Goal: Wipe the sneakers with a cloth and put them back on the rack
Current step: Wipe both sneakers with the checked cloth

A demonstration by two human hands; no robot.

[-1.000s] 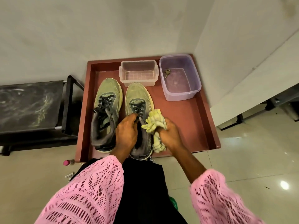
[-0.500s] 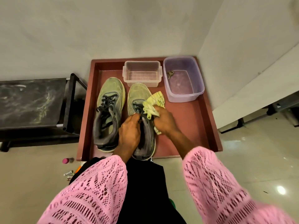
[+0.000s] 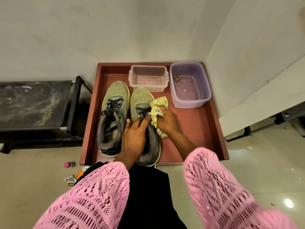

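Note:
Two yellow-green and grey sneakers stand side by side, toes pointing away, on a reddish-brown tray (image 3: 196,129). The left sneaker (image 3: 113,116) is untouched. My left hand (image 3: 133,138) rests on the collar and tongue of the right sneaker (image 3: 140,100), holding it in place. My right hand (image 3: 168,121) grips a crumpled yellow-green cloth (image 3: 158,108) and presses it against the right side of that sneaker near the laces. A black rack (image 3: 38,104) stands to the left of the tray.
At the tray's far edge sit a clear plastic box (image 3: 148,78) and a purple tub (image 3: 189,85) with keys (image 3: 176,79) inside. Small items, including a pink-capped bottle (image 3: 69,164), lie on the floor at the left. Walls close in behind and at the right.
My right hand has carried the cloth from the heel side of the right sneaker forward to the lace area. My left hand has stayed on the sneaker's collar.

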